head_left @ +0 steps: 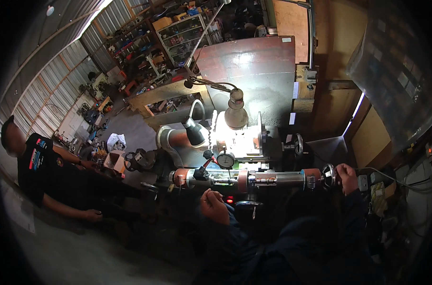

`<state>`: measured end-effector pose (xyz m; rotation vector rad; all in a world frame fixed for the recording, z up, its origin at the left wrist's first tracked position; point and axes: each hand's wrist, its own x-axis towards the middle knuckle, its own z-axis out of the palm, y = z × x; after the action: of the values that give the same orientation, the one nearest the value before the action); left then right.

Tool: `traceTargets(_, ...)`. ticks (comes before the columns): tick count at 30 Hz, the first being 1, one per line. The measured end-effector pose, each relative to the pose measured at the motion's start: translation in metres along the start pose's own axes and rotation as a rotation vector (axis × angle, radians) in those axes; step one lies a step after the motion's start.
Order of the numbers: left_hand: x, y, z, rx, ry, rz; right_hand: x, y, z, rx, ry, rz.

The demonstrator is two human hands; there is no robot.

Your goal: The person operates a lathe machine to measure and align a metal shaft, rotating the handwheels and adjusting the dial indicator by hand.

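My right fingers (341, 172) curl at the handwheel (329, 176) just left of them; I can't tell whether they grip it. My left fingers (208, 195) are curled, hold unclear, the dial gauge (225, 160) beyond them, slightly right.

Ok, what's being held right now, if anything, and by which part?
The right grip seems closed on the rightmost metal wheel, at its right edge. The left grip is curled below the dial; whether it holds anything can't be told.

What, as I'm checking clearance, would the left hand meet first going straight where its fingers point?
The left hand would likely meet the horizontal machine assembly first, though depth is unclear.
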<state>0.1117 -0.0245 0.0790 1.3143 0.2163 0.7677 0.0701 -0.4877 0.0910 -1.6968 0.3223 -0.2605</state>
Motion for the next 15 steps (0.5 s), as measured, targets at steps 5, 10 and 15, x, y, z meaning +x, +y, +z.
traceTargets(5, -0.001, 0.008, 0.001, 0.011, -0.004, -0.035, 0.032, 0.007, 0.004, -0.165, -0.014, -0.093)
traceTargets(10, 0.003, 0.024, 0.014, -0.015, 0.072, -0.008, 0.045, 0.004, 0.011, -0.400, -0.030, -0.047)
traceTargets(15, 0.017, 0.045, 0.030, -0.070, 0.092, 0.056, 0.022, -0.018, 0.034, -0.614, -0.033, -0.266)
